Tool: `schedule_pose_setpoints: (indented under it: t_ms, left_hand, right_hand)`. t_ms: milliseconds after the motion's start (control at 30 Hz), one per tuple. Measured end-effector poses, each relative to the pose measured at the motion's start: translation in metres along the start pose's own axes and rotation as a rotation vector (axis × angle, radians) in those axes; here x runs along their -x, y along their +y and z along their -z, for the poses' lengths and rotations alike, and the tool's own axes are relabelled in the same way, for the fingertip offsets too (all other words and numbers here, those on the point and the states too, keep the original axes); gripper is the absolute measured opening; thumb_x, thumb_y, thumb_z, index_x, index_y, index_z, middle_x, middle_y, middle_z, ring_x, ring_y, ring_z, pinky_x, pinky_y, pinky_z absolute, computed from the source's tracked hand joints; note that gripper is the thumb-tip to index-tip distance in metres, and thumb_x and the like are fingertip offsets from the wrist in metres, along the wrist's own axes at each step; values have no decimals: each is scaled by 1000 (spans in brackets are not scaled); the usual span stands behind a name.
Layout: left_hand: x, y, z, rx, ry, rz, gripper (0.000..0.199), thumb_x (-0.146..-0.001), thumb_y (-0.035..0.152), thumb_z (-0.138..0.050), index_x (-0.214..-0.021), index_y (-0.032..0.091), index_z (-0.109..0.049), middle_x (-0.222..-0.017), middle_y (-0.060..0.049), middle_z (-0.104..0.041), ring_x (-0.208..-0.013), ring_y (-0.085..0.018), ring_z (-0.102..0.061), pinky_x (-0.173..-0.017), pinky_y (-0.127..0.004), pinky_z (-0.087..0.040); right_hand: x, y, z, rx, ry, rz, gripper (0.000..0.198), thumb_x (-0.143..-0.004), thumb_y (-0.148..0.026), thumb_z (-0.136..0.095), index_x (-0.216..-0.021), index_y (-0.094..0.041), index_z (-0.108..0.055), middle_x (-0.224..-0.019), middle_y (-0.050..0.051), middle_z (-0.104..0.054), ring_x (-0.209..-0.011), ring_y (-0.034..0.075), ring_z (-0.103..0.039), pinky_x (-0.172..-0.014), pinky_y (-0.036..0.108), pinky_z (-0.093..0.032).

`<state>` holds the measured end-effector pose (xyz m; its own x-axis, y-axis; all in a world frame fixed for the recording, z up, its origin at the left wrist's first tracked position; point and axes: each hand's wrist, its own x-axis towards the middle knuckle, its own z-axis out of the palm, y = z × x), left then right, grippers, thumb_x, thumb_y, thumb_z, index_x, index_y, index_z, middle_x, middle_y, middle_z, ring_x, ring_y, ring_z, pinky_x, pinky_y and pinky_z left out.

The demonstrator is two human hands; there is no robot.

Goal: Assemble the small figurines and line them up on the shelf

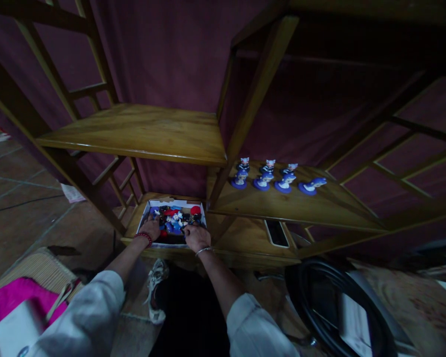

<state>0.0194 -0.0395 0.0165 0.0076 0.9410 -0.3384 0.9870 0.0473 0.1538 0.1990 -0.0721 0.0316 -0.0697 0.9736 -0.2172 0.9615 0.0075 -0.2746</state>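
A shallow white cardboard box on the lower shelf holds several small figurines in blue, red, black and white, lying jumbled together. My left hand, with a red bead bracelet, reaches over the box's left side. Its fingers stretch out onto the figurines. At the right front of the box is my right hand, wearing a silver bracelet. Its fingers curl together at the edge of the pile, and whatever they pinch is hidden.
On the higher right shelf stand purple-based figurines, with dark-and-white figurines behind. A phone lies on the lower shelf. A wooden post rises between the bays. A black-rimmed round object is at lower right.
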Motion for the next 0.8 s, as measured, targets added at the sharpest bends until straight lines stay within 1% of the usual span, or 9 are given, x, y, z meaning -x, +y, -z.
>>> schedule_pose_setpoints:
  t_ms: [67, 133, 200, 333, 467, 633, 800]
  left_hand:
    - [-5, -1, -2, 3, 7, 35, 57, -75, 20, -43, -129, 9, -29, -137, -23, -20, -119, -30, -35, -93, -38, -31]
    - [-9, -3, -3, 6, 11, 51, 56, -76, 19, -41, -129, 9, -29, -138, -23, -19, -118, -30, -37, -93, -38, -32]
    - [-14, -6, -5, 7, 9, 52, 54, -75, 16, -40, -128, 9, -31, -138, -23, -19, -115, -29, -42, -92, -37, -33]
    - [-21, -7, -7, 6, 28, 38, 51, -76, 12, -34, -126, 9, -35, -136, -21, -25, -105, -26, -51, -90, -34, -37]
    - [-23, -5, -7, 10, 46, 42, 48, -76, 11, -31, -124, 11, -38, -132, -20, -34, -96, -24, -57, -85, -34, -41]
    - [-23, -3, -6, 14, 84, 52, 48, -74, 11, -34, -122, 12, -39, -122, -18, -44, -94, -23, -58, -82, -32, -42]
    - [-23, -3, -5, 31, 119, 60, 46, -73, 10, -35, -119, 13, -42, -119, -19, -45, -89, -22, -59, -79, -31, -43]
  right_hand:
    - [1, -1, 1, 10, -11, -3, 29, -81, -30, -36, -86, -32, -64, -93, 0, -65, -84, 16, -59, -68, 26, -42]
    - [1, -1, 1, 19, -8, -2, 28, -81, -31, -36, -84, -32, -64, -91, 0, -66, -83, 16, -60, -67, 26, -42]
    - [2, -1, 1, 26, 15, 4, 28, -81, -31, -36, -82, -32, -64, -90, 0, -66, -83, 16, -60, -68, 26, -42]
    - [2, 1, -1, 27, 23, 14, 26, -79, -30, -39, -84, -31, -64, -89, 0, -67, -83, 17, -60, -68, 27, -43]
    - [2, 3, -3, 6, 24, 16, 26, -79, -31, -39, -86, -31, -65, -90, 0, -67, -83, 15, -60, -69, 25, -43]
    - [3, 3, -2, 2, 33, 8, 27, -80, -32, -39, -84, -31, -65, -89, 0, -67, -84, 16, -60, -70, 26, -43]
    - [3, 2, -1, 6, 16, -2, 27, -80, -31, -38, -85, -31, -65, -89, 0, -67, -84, 15, -60, -70, 25, -42]
